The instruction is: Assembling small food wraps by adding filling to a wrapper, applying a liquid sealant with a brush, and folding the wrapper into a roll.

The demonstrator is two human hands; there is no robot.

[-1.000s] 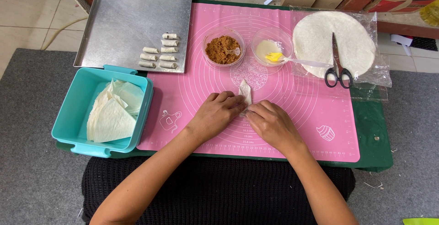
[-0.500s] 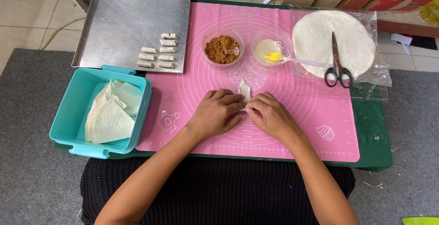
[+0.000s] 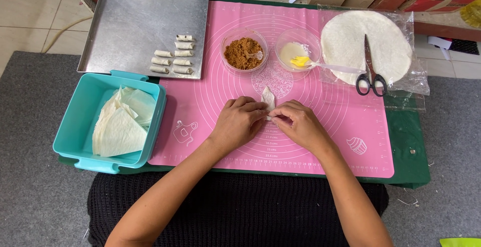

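Observation:
Both my hands rest together on the pink silicone mat (image 3: 325, 141). My left hand (image 3: 240, 120) and my right hand (image 3: 295, 122) pinch a thin white pastry wrapper (image 3: 268, 96) between their fingertips; only its pointed far tip shows past my fingers. The part under my fingers is hidden. Beyond the wrapper stand a clear bowl of brown crumbly filling (image 3: 244, 54) and a clear bowl of white paste (image 3: 295, 52) with a yellow-tipped brush (image 3: 320, 65) lying in it.
A metal tray (image 3: 135, 16) at the back left holds several small rolled pastries (image 3: 173, 55). A teal box (image 3: 80, 126) at the left holds cut wrapper wedges (image 3: 120, 126). Round wrappers on clear plastic (image 3: 345, 41) lie back right, black-handled scissors (image 3: 370, 71) on top. Cardboard boxes stand behind.
My hands have closed in over the wrapper and shifted slightly away from me; less of the wrapper shows now. Everything else is where it was.

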